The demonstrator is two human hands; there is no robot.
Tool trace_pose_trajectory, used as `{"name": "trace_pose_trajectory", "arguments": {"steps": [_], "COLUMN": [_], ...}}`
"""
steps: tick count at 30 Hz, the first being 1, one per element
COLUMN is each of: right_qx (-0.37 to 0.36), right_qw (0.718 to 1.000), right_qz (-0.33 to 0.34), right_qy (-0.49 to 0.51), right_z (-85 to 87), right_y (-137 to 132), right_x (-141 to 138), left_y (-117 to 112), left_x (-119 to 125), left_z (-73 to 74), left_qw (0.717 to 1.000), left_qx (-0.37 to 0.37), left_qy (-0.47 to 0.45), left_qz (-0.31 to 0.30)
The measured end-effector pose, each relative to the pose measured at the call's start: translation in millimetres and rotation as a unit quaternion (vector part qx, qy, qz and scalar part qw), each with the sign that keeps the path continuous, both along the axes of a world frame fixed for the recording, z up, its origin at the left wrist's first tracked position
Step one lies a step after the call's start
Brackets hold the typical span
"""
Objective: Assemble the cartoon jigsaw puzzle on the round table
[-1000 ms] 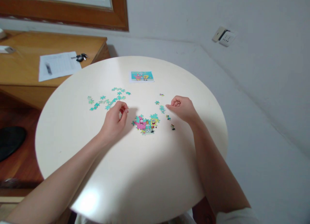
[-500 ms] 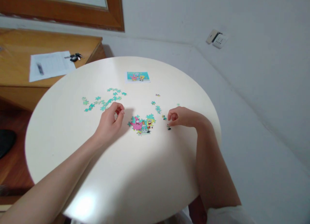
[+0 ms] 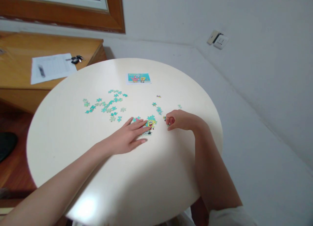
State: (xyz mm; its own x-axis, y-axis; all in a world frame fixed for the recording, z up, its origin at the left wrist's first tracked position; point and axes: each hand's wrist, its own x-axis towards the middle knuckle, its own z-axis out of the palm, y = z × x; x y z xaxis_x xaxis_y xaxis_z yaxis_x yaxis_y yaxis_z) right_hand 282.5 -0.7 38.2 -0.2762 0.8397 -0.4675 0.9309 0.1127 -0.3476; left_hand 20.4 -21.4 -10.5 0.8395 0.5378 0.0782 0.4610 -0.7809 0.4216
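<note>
My left hand (image 3: 130, 134) lies flat with fingers spread over the partly joined jigsaw puzzle (image 3: 151, 120), covering much of its left side. A yellow cartoon figure and teal edges still show past the fingertips. To the right of the puzzle, my right hand (image 3: 177, 119) is closed in a pinch at the table, on a small puzzle piece (image 3: 168, 125) mostly hidden by the fingers. Another dark-and-yellow piece (image 3: 164, 118) peeks out beside the knuckles. A few teal pieces (image 3: 159, 110) lie just beyond this hand.
Several loose teal pieces (image 3: 107, 105) are scattered at the left on the round white table (image 3: 97, 174). A picture card (image 3: 139, 78) with the cartoon scene lies toward the back. Behind at left, a wooden desk (image 3: 17, 50) bears paper (image 3: 52, 68) and keys (image 3: 77, 59).
My left hand has moved right and down from beside the loose pieces, opening flat onto the joined puzzle. My right hand has shifted slightly left, its fingers closing over the small piece.
</note>
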Motion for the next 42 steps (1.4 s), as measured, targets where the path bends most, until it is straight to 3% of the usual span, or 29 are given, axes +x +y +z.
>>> {"name": "trace_pose_trajectory", "arguments": {"steps": [6,15,22,30,35,42], "right_qx": [0.048,0.028,0.028,-0.023,-0.048,-0.006], "right_qw": [0.998,0.997,0.993,0.954,0.949,0.952], "right_qz": [-0.029,-0.068,-0.059,-0.019,-0.008,0.012], "right_qy": [-0.027,-0.015,0.102,0.298,0.311,0.304], "right_z": [-1.3,-5.5,-3.0,-13.9,-19.4,-23.8], "right_y": [2,3,2,0,0,1], "right_x": [-1,1,1,-28,-39,-41], "left_y": [3,4,3,1,1,2], "left_x": [-3,-6,-4,-5,-4,-5], "left_z": [-8.8,-4.3,2.3,11.0,15.7,10.1], "left_qw": [0.999,0.999,1.000,0.999,0.999,0.999], "left_qx": [0.024,0.027,0.014,0.026,0.032,0.042], "left_qy": [0.040,0.024,0.020,0.041,0.040,0.017], "left_qz": [0.008,0.009,0.004,0.006,-0.011,-0.029]}}
